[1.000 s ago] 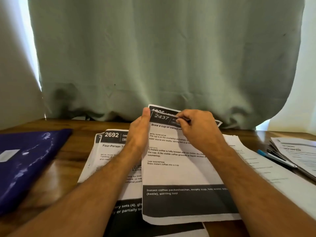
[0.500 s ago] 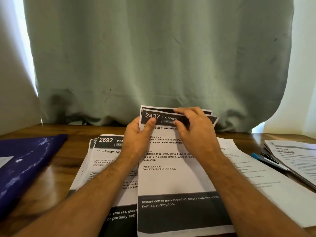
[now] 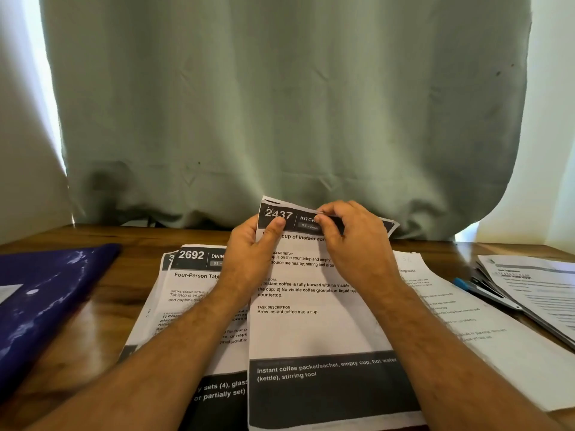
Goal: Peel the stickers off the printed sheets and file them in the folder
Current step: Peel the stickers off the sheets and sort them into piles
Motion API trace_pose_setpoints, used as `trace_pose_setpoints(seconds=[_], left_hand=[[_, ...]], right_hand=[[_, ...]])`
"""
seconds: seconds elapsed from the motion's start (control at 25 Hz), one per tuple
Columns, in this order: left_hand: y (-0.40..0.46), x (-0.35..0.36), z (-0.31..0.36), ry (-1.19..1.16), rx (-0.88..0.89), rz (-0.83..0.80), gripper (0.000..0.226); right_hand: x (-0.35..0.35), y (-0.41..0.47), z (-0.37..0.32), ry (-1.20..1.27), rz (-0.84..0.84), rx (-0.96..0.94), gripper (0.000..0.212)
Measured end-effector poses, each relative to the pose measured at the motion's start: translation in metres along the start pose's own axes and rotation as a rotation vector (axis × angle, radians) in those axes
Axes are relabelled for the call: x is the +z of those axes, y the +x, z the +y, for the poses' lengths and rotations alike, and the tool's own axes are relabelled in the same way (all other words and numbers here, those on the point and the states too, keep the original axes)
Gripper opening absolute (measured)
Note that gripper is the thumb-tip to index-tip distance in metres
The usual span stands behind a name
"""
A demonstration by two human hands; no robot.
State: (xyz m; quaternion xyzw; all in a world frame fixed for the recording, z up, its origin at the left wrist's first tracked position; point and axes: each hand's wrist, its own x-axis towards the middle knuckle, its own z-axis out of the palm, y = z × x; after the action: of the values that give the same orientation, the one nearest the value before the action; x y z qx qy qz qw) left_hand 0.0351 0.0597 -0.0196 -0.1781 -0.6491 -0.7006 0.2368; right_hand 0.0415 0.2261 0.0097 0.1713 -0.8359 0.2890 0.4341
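A printed sheet numbered 2437 (image 3: 311,331) is raised at its top end in front of me, with another sheet's edge showing behind it. My left hand (image 3: 249,256) grips its upper left corner, thumb pressed under the number. My right hand (image 3: 351,244) pinches something thin at the sheet's dark header band; fingers hide whether it is a sticker. A sheet numbered 2692 (image 3: 189,284) lies flat under my left forearm. The dark blue folder (image 3: 46,303) lies closed at the left.
The wooden table (image 3: 118,293) holds more white sheets (image 3: 485,331) at the right, plus a stack of papers (image 3: 535,293) and a blue pen (image 3: 466,286) at the far right. A green curtain (image 3: 286,104) hangs just behind the table's far edge.
My left thumb has moved from the sheet's left edge onto its face under the number. My right hand's fingertips have shifted along the header band and now pinch at its top edge.
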Motion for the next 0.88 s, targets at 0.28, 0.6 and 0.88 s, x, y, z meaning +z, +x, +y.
trace_pose_setpoints(seconds=[0.28, 0.6, 0.88], left_hand=[[-0.006, 0.002, 0.009, -0.072, -0.244, -0.078, 0.076], [-0.011, -0.001, 0.0, 0.181, -0.237, -0.238, 0.039], [-0.028, 0.011, 0.008, 0.705, -0.036, -0.51, 0.011]], right_hand=[[-0.003, -0.002, -0.006, -0.049, -0.045, 0.02, 0.02], [-0.019, -0.005, -0.01, 0.031, 0.097, 0.127, 0.019], [-0.101, 0.065, -0.025, -0.176, 0.062, 0.054, 0.018]])
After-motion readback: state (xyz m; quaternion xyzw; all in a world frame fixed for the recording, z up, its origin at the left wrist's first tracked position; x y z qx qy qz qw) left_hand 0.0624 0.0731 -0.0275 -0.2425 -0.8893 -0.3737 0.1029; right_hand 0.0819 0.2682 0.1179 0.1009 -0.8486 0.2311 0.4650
